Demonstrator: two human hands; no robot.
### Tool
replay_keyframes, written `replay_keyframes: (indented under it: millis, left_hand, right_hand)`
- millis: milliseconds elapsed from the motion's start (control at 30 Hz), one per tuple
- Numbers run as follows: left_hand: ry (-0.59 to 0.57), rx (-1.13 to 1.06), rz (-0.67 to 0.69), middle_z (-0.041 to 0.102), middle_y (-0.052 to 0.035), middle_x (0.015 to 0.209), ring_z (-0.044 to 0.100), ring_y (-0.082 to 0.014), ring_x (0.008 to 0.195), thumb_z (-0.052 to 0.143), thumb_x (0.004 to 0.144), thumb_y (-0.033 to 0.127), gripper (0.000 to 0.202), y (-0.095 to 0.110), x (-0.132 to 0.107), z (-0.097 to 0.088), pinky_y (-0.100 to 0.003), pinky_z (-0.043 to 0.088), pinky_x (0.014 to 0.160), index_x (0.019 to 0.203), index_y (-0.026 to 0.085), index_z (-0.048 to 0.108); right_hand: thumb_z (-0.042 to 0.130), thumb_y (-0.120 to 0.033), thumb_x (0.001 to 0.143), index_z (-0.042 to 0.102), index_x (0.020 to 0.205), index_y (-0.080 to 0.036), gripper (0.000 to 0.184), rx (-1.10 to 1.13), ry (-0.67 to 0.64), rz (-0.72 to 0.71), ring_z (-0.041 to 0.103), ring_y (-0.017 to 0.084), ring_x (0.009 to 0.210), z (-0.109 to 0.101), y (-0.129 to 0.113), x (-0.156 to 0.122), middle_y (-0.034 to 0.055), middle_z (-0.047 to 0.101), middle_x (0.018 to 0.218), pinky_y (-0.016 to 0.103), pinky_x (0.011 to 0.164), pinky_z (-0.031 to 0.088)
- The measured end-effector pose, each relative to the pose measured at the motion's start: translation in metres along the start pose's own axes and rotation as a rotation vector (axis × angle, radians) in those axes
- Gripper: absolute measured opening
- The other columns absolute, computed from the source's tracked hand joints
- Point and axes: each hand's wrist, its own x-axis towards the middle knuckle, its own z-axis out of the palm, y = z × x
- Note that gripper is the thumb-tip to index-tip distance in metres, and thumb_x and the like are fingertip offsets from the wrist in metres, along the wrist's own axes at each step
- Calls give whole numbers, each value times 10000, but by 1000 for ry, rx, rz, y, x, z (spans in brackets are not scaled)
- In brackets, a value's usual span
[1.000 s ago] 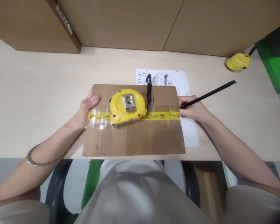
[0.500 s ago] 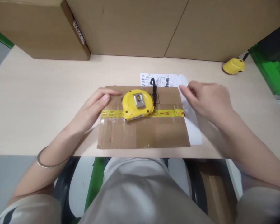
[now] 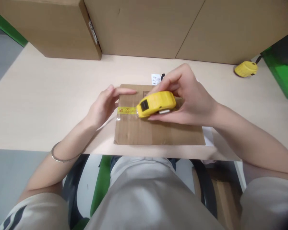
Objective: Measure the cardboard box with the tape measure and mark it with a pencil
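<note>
Yellow tape measure [image 3: 156, 103] gripped in right hand [image 3: 189, 97] just over card [image 3: 158, 131]; left hand [image 3: 105, 103], open, pressing card edge; best kept flat, lifted slowly.

Single head-worn view, looking forward and steeply down, close over the surface [image 3: 50, 95]; lap at bottom, boxes [image 3: 139, 28] at top.
</note>
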Motion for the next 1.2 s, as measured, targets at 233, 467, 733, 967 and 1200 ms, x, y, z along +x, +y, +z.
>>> replay_keyframes:
  millis: [233, 467, 733, 967, 1200]
  left_hand:
    - [126, -8, 103, 760, -35, 1136, 657, -319, 1300, 424, 1037, 546, 438, -8, 3, -1, -497, 541, 1073, 1101, 232, 724]
    - [-96, 249, 70, 744, -33, 1241, 680, -323, 1224, 764, 854, 503, 344, 0, 2, -19, -481, 557, 1052, 1147, 324, 788]
    - [-174, 331, 63, 709, -68, 1323, 652, -341, 1277, 816, 846, 435, 398, 7, 4, -29, -523, 566, 1065, 1234, 356, 774]
    - [-173, 345, 49, 716, -84, 1282, 665, -347, 1235, 859, 801, 443, 444, 9, 5, -34, -538, 577, 1045, 1228, 350, 779]
    - [-142, 239, 25, 717, -74, 1351, 660, -338, 1285, 644, 928, 631, 456, 1, 7, -26, -487, 578, 1050, 1183, 277, 778]
  right_hand:
    - [586, -566, 978, 410, 1344, -295, 489, -185, -145, -24, 692, 193, 1097, 13, -35, 39, 1, 616, 1356, 354, 963, 540]
    - [694, -517, 900, 606, 1199, -242, 415, -303, -95, 150, 683, 188, 858, -10, -28, 6, 16, 719, 1067, 309, 784, 520]
    - [881, -443, 743, 719, 1069, -288, 395, -338, 216, 342, 681, 194, 787, -83, 3, -109, 45, 749, 985, 324, 651, 541]
    - [818, -577, 788, 732, 1017, -298, 371, -361, 147, 366, 658, 193, 745, -85, -2, -109, 29, 745, 944, 347, 611, 514]
    - [708, -538, 905, 562, 1332, -318, 502, -343, -70, 143, 671, 190, 806, -40, -30, -18, -14, 744, 1088, 335, 683, 481]
